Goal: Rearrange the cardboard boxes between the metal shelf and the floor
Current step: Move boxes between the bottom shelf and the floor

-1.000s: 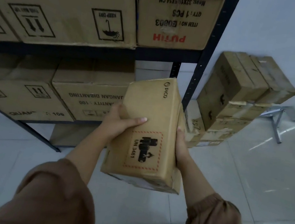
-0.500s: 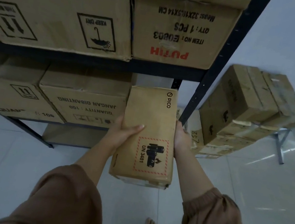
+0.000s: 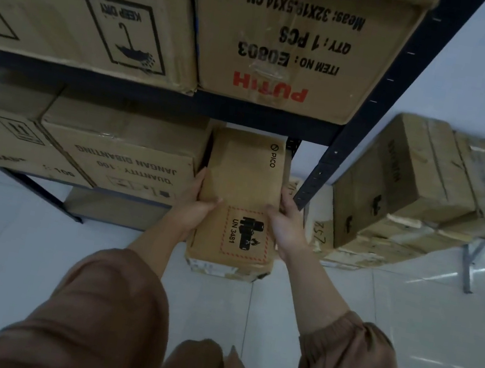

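Hands (image 3: 197,208) (image 3: 286,231) grip the PICO box (image 3: 244,177), seemingly partway onto the shelf (image 3: 153,95).

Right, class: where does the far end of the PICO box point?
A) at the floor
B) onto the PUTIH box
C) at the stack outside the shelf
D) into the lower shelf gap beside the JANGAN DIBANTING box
D: the PICO box, held by the left hand and right hand, reaches under the upper beam beside the JANGAN DIBANTING box.

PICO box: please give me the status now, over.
Left hand, right hand grip PICO box by its sides. Far end under shelf beam, near end out. JANGAN DIBANTING box close on left, shelf post close on right.
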`<control>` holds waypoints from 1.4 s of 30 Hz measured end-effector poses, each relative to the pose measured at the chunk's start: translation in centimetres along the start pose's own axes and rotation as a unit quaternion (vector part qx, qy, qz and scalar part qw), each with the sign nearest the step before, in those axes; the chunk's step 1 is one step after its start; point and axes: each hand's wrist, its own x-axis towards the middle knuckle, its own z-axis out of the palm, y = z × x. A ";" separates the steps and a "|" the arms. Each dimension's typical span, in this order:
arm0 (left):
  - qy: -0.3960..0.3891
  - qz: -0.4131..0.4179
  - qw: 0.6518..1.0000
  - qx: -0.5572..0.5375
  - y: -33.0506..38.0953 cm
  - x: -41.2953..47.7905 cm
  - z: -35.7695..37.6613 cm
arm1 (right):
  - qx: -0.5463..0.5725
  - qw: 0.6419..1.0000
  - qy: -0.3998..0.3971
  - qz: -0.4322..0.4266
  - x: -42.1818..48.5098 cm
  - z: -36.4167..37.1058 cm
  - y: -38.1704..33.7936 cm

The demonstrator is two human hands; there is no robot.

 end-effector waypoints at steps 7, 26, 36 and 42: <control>0.170 -0.100 0.976 0.091 -0.6 -0.3 0.8 | -0.126 0.962 0.022 0.241 -2.3 0.2 -0.5; 0.061 -0.186 0.941 -0.277 1.7 2.8 5.4 | 0.142 0.963 0.050 0.221 1.6 0.3 -1.1; 0.033 -0.183 0.969 -0.163 3.4 5.8 4.4 | 0.103 0.958 0.199 0.181 5.6 1.7 -2.6; 0.028 -0.173 0.978 -0.110 3.5 7.3 3.4 | 0.105 0.956 0.200 0.186 7.6 2.6 -2.2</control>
